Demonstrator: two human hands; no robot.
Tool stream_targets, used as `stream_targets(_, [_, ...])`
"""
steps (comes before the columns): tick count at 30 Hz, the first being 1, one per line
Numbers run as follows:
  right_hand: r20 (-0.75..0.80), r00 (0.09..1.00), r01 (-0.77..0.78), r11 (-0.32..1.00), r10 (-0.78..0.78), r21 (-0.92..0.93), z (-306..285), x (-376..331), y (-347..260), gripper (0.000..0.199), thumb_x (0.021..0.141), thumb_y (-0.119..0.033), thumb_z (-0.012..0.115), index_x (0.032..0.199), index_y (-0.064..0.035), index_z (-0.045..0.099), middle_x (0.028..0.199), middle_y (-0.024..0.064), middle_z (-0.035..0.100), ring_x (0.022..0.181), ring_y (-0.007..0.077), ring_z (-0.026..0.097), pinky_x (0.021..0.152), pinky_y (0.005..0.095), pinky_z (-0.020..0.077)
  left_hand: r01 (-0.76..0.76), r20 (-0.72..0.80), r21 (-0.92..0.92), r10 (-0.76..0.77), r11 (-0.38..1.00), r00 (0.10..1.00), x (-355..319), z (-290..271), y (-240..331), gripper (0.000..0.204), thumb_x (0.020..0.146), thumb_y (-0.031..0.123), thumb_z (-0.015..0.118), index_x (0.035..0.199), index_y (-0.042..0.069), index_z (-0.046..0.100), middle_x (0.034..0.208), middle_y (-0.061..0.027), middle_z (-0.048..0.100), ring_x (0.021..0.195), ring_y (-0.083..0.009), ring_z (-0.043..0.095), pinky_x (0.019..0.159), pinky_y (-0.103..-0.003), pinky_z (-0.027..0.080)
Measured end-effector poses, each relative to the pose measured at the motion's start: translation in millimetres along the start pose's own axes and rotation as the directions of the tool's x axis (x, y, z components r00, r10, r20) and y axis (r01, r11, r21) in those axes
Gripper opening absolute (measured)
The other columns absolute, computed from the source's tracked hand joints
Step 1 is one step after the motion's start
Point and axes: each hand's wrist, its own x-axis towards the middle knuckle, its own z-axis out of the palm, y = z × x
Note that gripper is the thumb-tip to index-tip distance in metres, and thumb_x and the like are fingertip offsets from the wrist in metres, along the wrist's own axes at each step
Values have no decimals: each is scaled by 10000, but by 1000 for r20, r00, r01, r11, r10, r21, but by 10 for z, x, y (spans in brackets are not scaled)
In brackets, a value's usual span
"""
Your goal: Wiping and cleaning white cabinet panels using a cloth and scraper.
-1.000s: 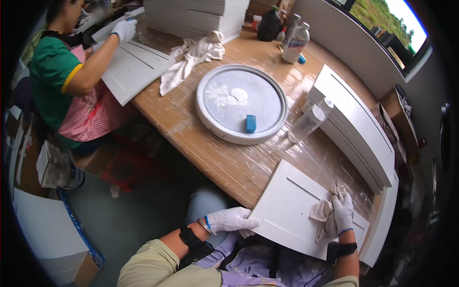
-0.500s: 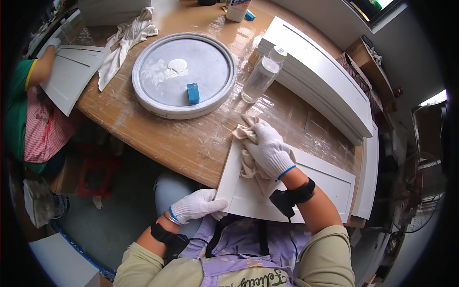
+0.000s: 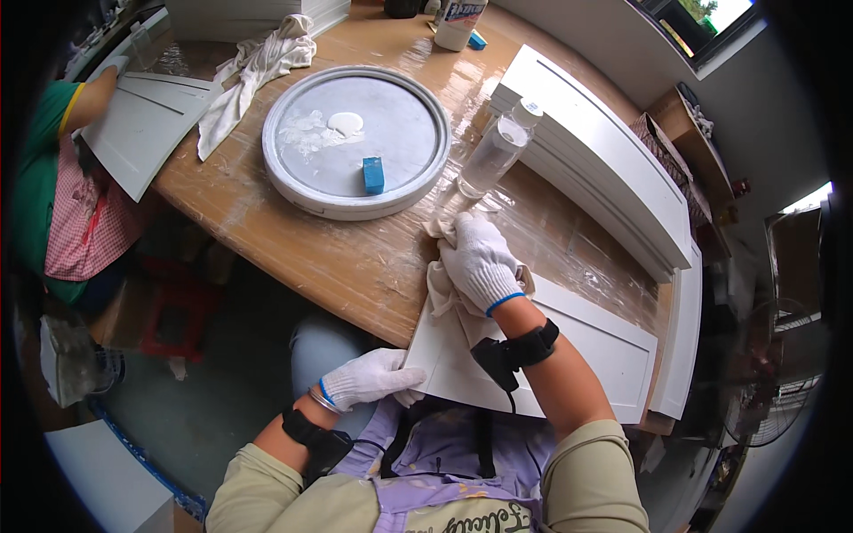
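Observation:
A white panel point(image 3: 569, 351) with a recessed middle lies on the table's near edge, in front of me. My left hand point(image 3: 373, 377), in a white knit glove, grips the panel's near left corner, thumb on top and fingers partly hidden beneath. My right hand point(image 3: 482, 258), gloved too, is closed on a beige cloth point(image 3: 442, 289) and presses it at the panel's far left corner. Part of the cloth trails over the panel under my wrist. Beyond that hand stands a clear bottle point(image 3: 491, 158) with liquid in it.
A round grey lid point(image 3: 306, 182) carries white paste point(image 3: 345, 124) and a blue block point(image 3: 373, 176). Stacked white panels point(image 3: 604, 147) line the right side. A pale rag point(image 3: 258, 75) and a white bottle point(image 3: 458, 25) lie farther back. At left, a co-worker's arm point(image 3: 87, 105) rests by another panel point(image 3: 147, 124).
My right hand has shifted slightly left and toward the panel's far edge with the cloth. The left hand keeps its hold on the corner. The whole view has tilted a little.

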Motion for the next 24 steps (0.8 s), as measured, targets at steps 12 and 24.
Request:
stream_targets(12, [-311, 896, 427, 812, -318, 399, 445, -256, 303, 179, 831, -177, 537, 867, -17, 610, 844, 177, 623, 751, 325, 636, 651, 433, 513, 6, -20, 11, -6, 1000, 1000, 21, 61, 47, 309, 946, 299, 569, 1042, 9, 615, 899, -66, 666, 781, -136, 645, 732, -274, 535])
stream_targets(24, [-2, 986, 162, 943, -168, 291, 102, -323, -308, 186, 857, -202, 517, 861, -73, 652, 845, 184, 628, 859, 323, 635, 756, 442, 498, 20, -76, 0, -20, 1000, 997, -94, 47, 29, 335, 933, 343, 577, 971, 12, 616, 839, -64, 639, 766, -138, 630, 707, -280, 538])
